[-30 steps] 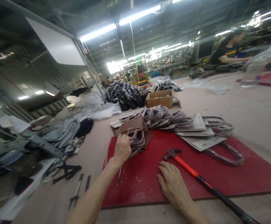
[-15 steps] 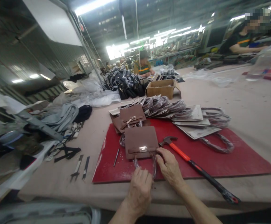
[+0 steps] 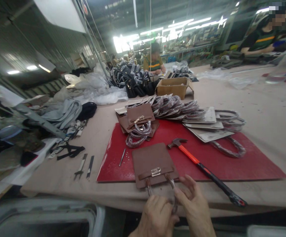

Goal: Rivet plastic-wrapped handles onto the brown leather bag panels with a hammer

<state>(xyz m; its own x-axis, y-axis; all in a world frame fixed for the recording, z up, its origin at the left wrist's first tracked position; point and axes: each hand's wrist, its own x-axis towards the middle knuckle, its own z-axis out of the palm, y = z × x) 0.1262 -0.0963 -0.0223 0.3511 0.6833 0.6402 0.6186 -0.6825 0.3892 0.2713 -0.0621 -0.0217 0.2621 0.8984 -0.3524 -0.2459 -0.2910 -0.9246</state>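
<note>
A brown handbag panel with a metal clasp lies near the front edge of the red board, its plastic-wrapped handle hanging toward me. My left hand is closed around that handle at the table's edge. Just right of the handle, my right hand has its thumb and fingers apart; whether the thumb touches the handle I cannot tell. A claw hammer with an orange and black shaft lies to the right. To the panel's left is a thin metal punch beside several tiny pieces.
Behind lie more brown panels and a fanned row of panels with wrapped handles. Farther back are a cardboard box and black bags. Two flat tools lie at left. A co-worker sits across the table.
The brown panel has slid toward me to the board's front edge, with my left hand on its handle. My right hand has left the panel's corner and opened. The camera has tilted down.
</note>
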